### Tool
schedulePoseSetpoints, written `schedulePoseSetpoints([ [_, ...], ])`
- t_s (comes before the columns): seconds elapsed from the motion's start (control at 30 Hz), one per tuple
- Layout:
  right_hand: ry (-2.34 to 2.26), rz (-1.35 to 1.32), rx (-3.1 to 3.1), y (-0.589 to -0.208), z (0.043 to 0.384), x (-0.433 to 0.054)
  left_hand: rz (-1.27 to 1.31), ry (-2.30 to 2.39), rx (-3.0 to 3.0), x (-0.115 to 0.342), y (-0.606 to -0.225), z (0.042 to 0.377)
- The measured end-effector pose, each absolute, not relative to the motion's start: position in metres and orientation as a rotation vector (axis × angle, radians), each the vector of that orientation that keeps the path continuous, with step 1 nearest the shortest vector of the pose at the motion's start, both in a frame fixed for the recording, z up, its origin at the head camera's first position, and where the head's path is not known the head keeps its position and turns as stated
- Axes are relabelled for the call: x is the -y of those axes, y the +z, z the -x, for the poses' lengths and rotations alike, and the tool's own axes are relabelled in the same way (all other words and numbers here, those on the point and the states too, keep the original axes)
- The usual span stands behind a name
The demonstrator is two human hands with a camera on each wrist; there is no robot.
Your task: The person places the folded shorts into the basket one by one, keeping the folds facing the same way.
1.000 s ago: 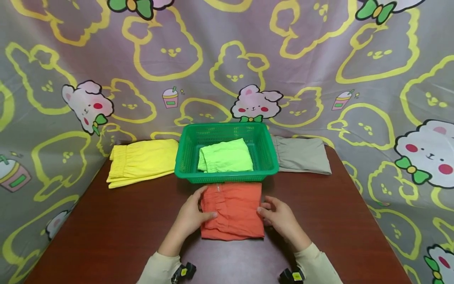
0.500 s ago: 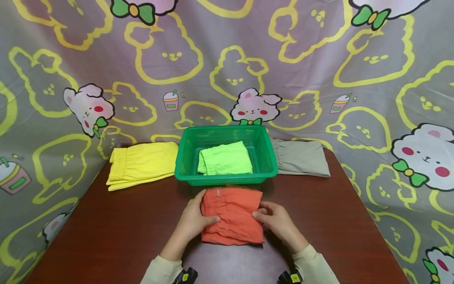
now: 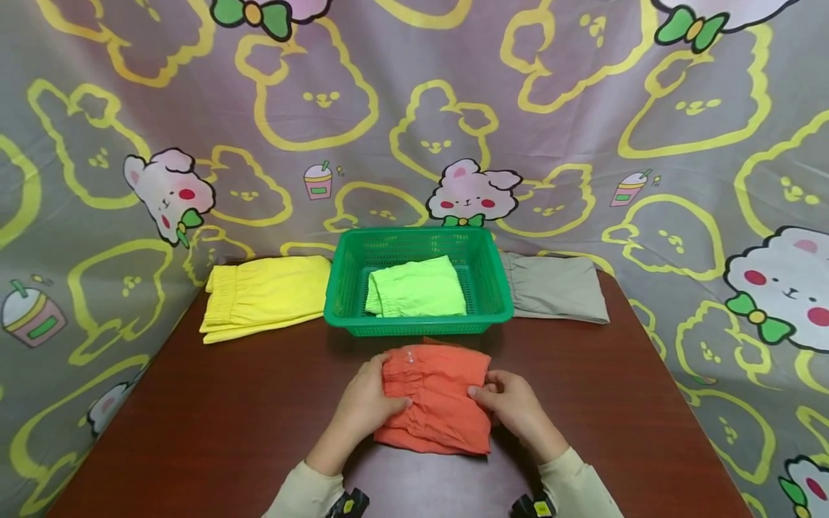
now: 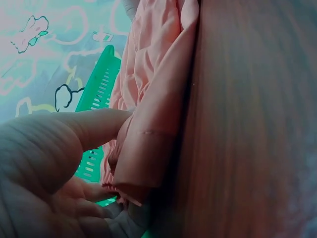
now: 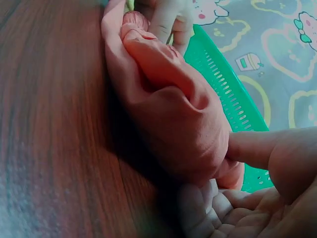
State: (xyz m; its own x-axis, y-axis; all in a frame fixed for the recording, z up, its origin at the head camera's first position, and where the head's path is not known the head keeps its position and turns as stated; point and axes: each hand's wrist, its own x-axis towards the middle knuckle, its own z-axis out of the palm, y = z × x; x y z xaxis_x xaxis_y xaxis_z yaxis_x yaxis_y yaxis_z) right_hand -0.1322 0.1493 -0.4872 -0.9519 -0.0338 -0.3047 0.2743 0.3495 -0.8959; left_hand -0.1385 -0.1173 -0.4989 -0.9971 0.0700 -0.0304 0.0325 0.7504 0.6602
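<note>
Folded orange shorts (image 3: pixel 447 403) with a gathered waistband on their left side are in front of the green basket (image 3: pixel 421 329). My left hand (image 3: pixel 363 406) grips the waistband side, thumb on top and fingers around the far left edge. On the opposite edge, my right hand (image 3: pixel 514 406) pinches the folded cloth, thumb above and fingers beneath. In the left wrist view the layered edge of the shorts (image 4: pixel 148 134) sits between thumb and fingers. The right wrist view shows a rounded, puckered fold (image 5: pixel 178 119) close over the table, with the right thumb pressed against it.
Inside the basket lies a folded lime-green garment (image 3: pixel 417 288). Folded yellow shorts (image 3: pixel 268 291) lie left of it, and a folded grey garment (image 3: pixel 557 288) lies right. A patterned cloth (image 3: pixel 363 86) hangs behind the brown table (image 3: pixel 259 417).
The orange shorts have come slightly toward me, their far edge drawn back from the basket, and their right side has shifted. My right thumb has moved further onto the cloth; the left hand keeps its hold.
</note>
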Motion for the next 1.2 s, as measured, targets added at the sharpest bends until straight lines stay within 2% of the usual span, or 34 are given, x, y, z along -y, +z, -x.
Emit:
schedulePoseSetpoints([
  [0.3, -1.081, -0.070, -2.765, -0.483, 0.128, -0.152, -0.143, 0.806, -2.972, 0.111, -0.496, 0.144],
  [0.77, -1.204, -0.087, -2.675, -0.484, 0.131, -0.150, 0.033, 1.182, -2.860, 0.114, -0.499, 0.139],
  [1.03, -1.227, -0.063, -2.687, -0.487, 0.132, -0.151, 0.017, 1.270, -2.846, 0.112, -0.496, 0.134],
  [1.2, -1.252, -0.058, -2.704, -0.487, 0.133, -0.152, 0.029, 1.541, -2.598, 0.112, -0.493, 0.135],
])
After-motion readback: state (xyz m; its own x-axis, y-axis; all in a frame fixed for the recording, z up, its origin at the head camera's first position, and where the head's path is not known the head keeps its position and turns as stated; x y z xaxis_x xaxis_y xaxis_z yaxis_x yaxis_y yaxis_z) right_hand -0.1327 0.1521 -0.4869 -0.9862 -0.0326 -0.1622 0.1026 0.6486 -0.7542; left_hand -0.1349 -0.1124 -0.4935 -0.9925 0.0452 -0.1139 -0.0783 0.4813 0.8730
